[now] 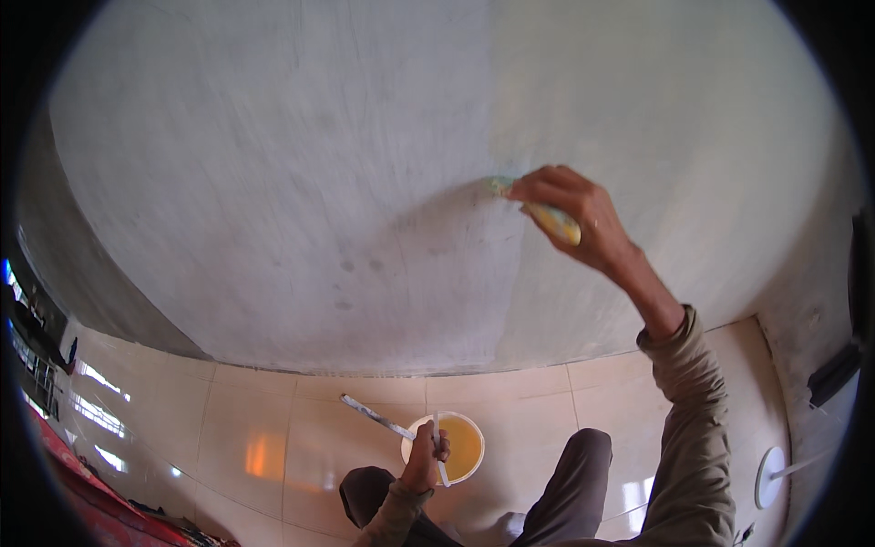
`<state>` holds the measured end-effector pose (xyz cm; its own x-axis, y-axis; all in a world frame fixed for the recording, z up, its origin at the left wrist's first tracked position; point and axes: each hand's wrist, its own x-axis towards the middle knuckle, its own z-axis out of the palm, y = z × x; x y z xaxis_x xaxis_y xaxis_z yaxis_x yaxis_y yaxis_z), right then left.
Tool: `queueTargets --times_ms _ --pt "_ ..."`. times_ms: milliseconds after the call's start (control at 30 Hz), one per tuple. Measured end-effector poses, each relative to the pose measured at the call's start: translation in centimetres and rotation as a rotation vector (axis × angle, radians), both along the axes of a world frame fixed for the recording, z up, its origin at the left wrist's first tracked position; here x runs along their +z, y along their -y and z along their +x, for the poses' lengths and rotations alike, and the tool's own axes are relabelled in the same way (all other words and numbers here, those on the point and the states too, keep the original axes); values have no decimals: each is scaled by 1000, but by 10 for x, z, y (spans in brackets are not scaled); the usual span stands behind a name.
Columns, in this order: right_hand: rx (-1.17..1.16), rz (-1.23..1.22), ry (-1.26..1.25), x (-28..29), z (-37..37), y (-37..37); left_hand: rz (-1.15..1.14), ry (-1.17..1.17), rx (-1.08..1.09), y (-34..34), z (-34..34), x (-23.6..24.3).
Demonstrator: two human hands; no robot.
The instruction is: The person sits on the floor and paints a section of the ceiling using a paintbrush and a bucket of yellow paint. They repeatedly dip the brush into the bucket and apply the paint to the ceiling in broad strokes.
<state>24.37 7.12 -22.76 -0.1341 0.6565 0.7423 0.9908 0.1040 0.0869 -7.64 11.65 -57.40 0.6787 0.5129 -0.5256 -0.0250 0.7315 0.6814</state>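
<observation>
My right hand is raised to the wall, its fingers closed round a paintbrush with a yellow, paint-smeared handle. The brush's greenish head meets or nearly meets the wall, beside the border between a bare grey part and a pale greenish coated part. Low down, my left hand is closed on the white handle of a bucket of yellowish liquid. A flat, paint-spattered stick leans out over the bucket's rim; its lower end is hidden by my hand.
Glossy cream floor tiles meet the wall's foot. Red patterned cloth lies at lower left. A white round object with a thin rod stands at lower right, and dark items hang above it. My bent knees flank the bucket.
</observation>
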Motion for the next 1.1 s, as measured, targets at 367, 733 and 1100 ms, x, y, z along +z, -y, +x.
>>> queueTargets --times_ms 367,733,1100 --pt "18 316 -220 187 38 -41 -20 41 -28 -17 -4 -26" --pt "-116 301 470 18 44 -34 -13 47 -31 -17 11 -19" --pt "-6 35 -177 150 66 -41 -75 2 -114 -31 7 -55"
